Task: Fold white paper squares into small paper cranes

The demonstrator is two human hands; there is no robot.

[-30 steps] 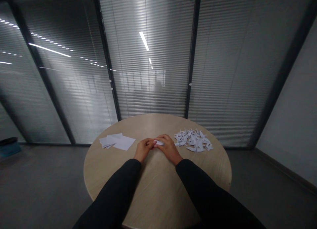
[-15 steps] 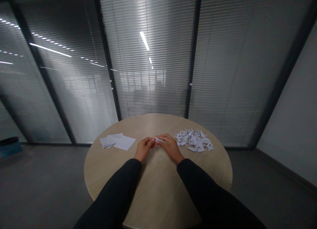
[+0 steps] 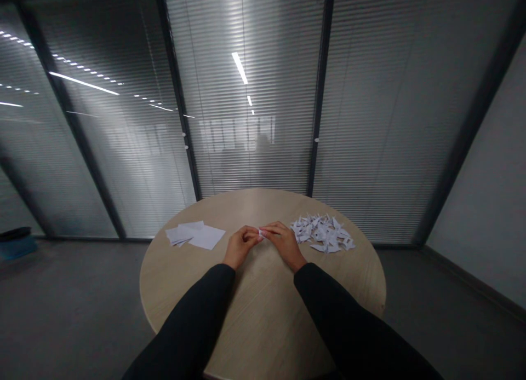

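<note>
Between my fingertips, over the middle of the round table, is a small piece of white paper (image 3: 260,234), mostly covered by the fingers. My left hand (image 3: 241,245) pinches it from the left with thumb and forefinger. From the right, my right hand (image 3: 283,243) grips the same piece, its fingers bent over the top. To the left lie flat white paper sheets (image 3: 207,237), loosely overlapping. A heap of small folded paper pieces (image 3: 322,232) lies just right of my right hand.
The round wooden table (image 3: 263,309) reaches toward a glass partition with blinds (image 3: 255,166). A blue bin with a dark rim (image 3: 17,246) stands on the floor at far left. A plain wall (image 3: 489,177) rises on the right.
My fingertips have come closer together, and less of the white paper shows between them. The sheets and the heap have stayed where they were.
</note>
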